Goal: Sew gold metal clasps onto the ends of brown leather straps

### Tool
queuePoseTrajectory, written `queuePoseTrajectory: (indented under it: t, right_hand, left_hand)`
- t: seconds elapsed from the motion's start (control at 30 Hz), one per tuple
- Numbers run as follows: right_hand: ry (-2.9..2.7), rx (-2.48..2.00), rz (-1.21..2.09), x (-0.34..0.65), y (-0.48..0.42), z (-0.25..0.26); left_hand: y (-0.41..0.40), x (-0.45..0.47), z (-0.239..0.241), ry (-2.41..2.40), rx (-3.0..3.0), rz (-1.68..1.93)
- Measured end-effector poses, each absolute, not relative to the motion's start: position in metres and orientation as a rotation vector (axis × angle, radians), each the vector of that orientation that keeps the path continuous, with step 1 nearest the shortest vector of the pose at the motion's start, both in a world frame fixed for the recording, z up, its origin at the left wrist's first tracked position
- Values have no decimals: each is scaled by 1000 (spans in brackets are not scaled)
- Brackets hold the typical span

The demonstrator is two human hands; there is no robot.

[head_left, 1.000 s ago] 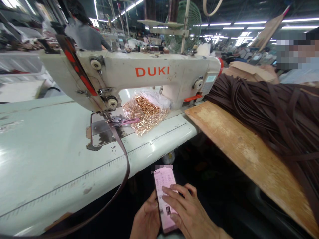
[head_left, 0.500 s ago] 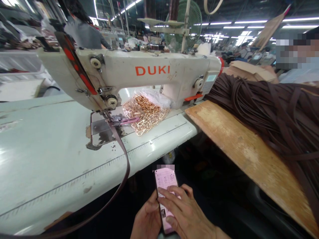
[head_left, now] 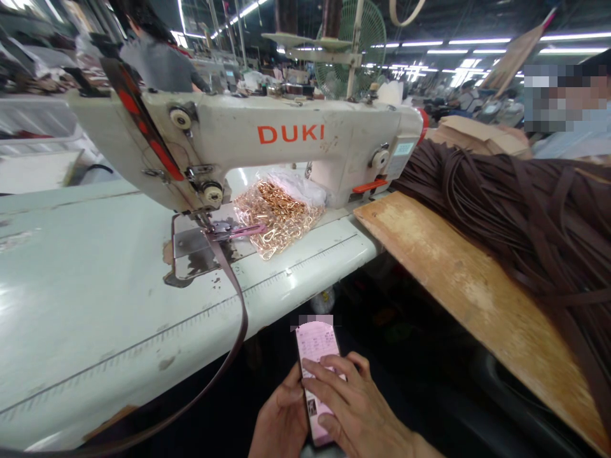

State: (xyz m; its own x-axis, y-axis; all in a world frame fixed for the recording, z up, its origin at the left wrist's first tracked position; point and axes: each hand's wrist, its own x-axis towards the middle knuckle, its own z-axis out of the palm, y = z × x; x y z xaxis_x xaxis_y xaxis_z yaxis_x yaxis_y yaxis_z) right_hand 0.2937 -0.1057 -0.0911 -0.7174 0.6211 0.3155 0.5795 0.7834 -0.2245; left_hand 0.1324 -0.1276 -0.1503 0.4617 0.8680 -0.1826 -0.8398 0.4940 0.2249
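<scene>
At the bottom centre of the frame I have both hands on a phone point(head_left: 316, 375) with a pink lit screen, held below the front edge of the counter point(head_left: 95, 305). My left hand point(head_left: 281, 423) wraps the phone's left edge from beneath, fingers closed around it. My right hand point(head_left: 356, 410) lies over the lower half of the screen, its fingers spread and laid across the glass, so it is touching rather than gripping; whether the thumb clamps the far edge I cannot tell.

Above the hands, the pale counter fills the left and middle of the frame. A white sewing machine point(head_left: 286, 140) marked DUKI stands on it across the upper middle. A dark brown strap point(head_left: 238, 299) runs from under the needle area down over the counter's front edge and curves off toward the lower left. Just right of the needle lies a clear bag of gold metal rings point(head_left: 277, 216), touching the machine's base. At right a bare wooden board point(head_left: 468, 286) slopes toward the lower right corner, and a thick heap of dark brown straps point(head_left: 525, 216) rests on its upper side. A green fan point(head_left: 356, 44) stands behind the machine at upper centre, and a person sits at the upper right edge of the frame.
</scene>
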Motion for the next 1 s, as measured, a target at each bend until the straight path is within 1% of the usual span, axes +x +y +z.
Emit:
queuePoseTrajectory:
  t: [0.2,0.37,0.5,0.7,0.9,1.0]
  right_hand:
    - [-2557,-884,122,298,-106,-87]
    - [-2364,-924,200,303,-111,-104]
    - [-2311,-980,172,304,-115,-117]
    - [-2284,-1025,162,306,-116,-115]
    - [-2519,-1022,202,317,-114,-101]
    - [-2512,-1039,191,319,-113,-100]
  left_hand:
    - [-129,133,-142,317,53,1065]
    - [-128,134,-135,329,48,1056]
    - [-127,134,-135,351,61,1062]
    - [-128,134,-137,349,41,1068]
    - [-128,135,-137,357,39,1082]
    - [-128,136,-138,356,49,1073]
